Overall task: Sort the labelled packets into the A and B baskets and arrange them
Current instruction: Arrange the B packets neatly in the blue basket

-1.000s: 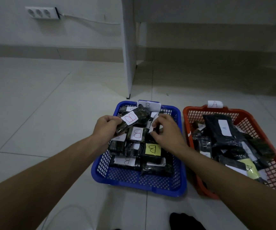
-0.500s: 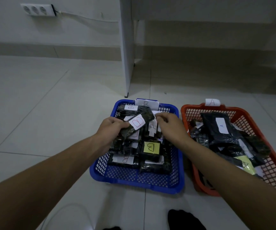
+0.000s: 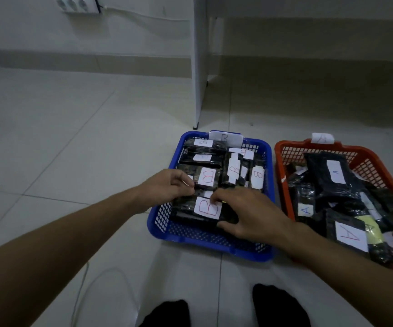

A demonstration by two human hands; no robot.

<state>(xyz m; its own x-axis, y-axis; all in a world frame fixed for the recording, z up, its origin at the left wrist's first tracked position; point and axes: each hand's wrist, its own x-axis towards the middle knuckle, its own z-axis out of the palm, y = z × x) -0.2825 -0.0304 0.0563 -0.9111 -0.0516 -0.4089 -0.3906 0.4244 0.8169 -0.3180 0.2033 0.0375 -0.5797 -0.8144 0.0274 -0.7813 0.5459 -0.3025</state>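
Hands hide part of the blue basket [image 3: 210, 244]: our left hand [image 3: 167, 187] pinches a packet [image 3: 208, 179] marked B; right hand [image 3: 249, 213], fingers spread, presses another B packet [image 3: 190, 208].

The pale tiled floor [image 3: 72, 142] carries a blue plastic mesh basket [image 3: 214, 241] left, an orange plastic mesh basket [image 3: 285, 185] right, and a thin white cable [image 3: 82, 286] near.

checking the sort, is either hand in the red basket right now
No, both the left hand and the right hand are over the packets in the blue basket, not the red basket.
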